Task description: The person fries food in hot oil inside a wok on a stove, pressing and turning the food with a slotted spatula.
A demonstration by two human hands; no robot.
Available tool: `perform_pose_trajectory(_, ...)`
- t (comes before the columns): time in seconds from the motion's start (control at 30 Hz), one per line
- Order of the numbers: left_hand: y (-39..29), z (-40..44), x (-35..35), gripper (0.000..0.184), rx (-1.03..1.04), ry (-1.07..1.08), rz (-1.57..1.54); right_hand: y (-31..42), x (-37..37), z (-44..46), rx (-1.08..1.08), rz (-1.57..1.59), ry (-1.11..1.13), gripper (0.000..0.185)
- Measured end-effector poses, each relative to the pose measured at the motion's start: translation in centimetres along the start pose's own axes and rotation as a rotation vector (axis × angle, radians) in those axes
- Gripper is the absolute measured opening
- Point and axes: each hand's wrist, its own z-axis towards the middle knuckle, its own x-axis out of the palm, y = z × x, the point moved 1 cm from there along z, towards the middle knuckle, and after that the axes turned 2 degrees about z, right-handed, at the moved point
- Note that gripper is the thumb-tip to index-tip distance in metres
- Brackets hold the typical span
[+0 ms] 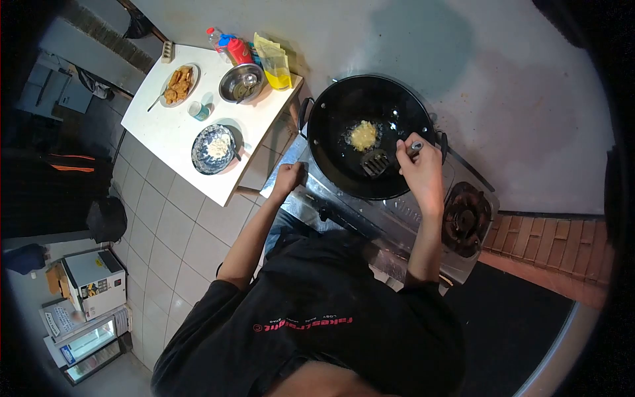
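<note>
A large black wok (331, 169) sits on the metal stove. Near its middle a yellow, bubbling piece of food (363, 135) lies in the oil. My right hand (419, 169) grips the handle of a slotted spatula (375, 163), whose head is inside the wok just below the food. To the left of the wok, over the stove's edge, my left hand (290, 177) is closed in a loose fist; nothing shows in it.
A white table (169, 132) at the left bears a plate of fried pieces (178, 86), a metal bowl (241, 83), a patterned bowl with white batter (213, 149), a cup (198, 110), bottles and a yellow pouch (273, 61). A bare burner (468, 218) is right of the wok.
</note>
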Motion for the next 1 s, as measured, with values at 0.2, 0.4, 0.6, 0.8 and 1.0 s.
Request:
perform_pose_trajectory(0.2, 0.8, 0.5, 0.1, 0.046, 0.006, -0.027, -0.013, -0.4, -0.1, 0.1, -0.057, -0.007, -0.084, 0.027)
perform_pose_trajectory(0.4, 0.5, 0.3, 0.1, 0.046, -0.004, -0.007, -0.046, -0.2, 0.1, -0.1, 0.013, 0.01, -0.009, 0.027)
perform_pose_trajectory(0.6, 0.7, 0.5, 0.1, 0.046, -0.016, 0.015, -0.059, 0.2, 0.1, -0.2, -0.032, 0.015, -0.08, 0.027)
perform_pose_trajectory(0.8, 0.6, 0.4, 0.3, 0.047, 0.003, -0.007, -0.096, -0.2, 0.2, -0.4, -0.005, -0.01, -0.004, 0.026)
perform_pose_trajectory(1.0, -0.2, -0.2, 0.2, 0.049, 0.003, -0.015, 0.002, -0.1, -0.1, -0.7, -0.033, 0.023, -0.073, 0.025)
